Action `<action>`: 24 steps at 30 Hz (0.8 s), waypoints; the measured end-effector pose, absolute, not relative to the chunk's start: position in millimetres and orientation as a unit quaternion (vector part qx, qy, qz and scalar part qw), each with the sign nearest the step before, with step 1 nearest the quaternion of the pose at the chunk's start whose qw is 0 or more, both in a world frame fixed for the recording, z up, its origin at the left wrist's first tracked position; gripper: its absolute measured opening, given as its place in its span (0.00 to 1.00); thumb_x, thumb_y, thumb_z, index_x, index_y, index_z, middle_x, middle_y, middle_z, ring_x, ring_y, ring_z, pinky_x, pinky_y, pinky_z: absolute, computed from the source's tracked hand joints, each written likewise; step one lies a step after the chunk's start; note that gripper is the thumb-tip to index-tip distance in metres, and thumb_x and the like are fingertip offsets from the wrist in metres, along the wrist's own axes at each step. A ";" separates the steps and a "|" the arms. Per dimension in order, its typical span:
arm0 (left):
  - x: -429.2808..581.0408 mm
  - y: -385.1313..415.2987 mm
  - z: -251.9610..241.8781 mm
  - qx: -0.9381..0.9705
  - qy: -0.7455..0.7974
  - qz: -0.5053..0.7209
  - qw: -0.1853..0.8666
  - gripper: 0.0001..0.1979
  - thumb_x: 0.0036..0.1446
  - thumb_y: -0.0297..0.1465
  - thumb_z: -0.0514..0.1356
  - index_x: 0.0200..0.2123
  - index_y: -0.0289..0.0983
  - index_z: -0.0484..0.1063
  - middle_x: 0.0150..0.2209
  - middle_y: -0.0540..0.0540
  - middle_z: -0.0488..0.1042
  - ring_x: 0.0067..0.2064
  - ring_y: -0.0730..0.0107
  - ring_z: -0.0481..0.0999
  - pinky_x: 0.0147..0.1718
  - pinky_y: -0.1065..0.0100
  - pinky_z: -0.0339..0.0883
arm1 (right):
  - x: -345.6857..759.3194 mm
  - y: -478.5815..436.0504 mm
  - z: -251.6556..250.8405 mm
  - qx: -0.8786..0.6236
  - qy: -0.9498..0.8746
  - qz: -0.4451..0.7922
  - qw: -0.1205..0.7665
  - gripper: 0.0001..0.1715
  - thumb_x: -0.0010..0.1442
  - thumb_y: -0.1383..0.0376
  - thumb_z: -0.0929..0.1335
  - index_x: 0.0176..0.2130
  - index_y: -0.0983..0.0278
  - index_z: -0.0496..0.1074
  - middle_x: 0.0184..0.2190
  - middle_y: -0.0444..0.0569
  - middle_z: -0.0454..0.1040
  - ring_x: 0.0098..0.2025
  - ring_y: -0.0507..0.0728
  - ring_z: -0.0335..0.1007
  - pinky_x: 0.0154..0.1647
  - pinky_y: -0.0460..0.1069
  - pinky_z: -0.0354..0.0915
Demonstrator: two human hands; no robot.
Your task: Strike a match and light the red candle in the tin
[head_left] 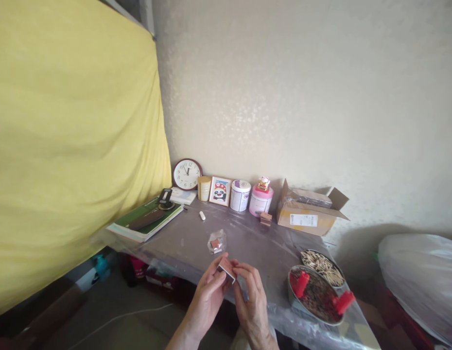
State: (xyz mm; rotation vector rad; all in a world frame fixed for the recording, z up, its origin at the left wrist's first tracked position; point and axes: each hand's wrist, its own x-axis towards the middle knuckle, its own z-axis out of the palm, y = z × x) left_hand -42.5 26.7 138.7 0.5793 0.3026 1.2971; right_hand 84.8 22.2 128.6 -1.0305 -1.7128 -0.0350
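My left hand (207,294) and my right hand (252,296) meet over the table's near edge and together hold a small brown matchbox (226,268) between their fingertips. Just beyond it on the table lies a clear plastic wrapper (216,241) with another small brown box inside. To the right of my hands stands a round metal pan with red handles (304,302), and behind it a metal dish heaped with matchsticks (322,267).
The table (189,238) is covered with clear plastic. Along the wall stand a clock (186,174), a yellow tin (204,188), a framed picture (220,191), a white jar (240,195), a pink jar (261,199) and an open cardboard box (306,214). Books (146,221) lie left; a white bag (419,277) at right.
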 end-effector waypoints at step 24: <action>-42.6 18.1 156.1 0.269 0.133 0.566 0.768 0.07 0.60 0.32 0.59 0.42 0.41 0.72 0.46 0.41 0.81 0.49 0.60 0.77 0.52 0.57 0.59 | 94.6 5.6 145.5 -0.403 -0.699 -0.005 0.591 0.15 0.62 0.73 0.64 0.46 0.58 0.71 0.44 0.50 0.76 0.46 0.54 0.75 0.45 0.48 0.73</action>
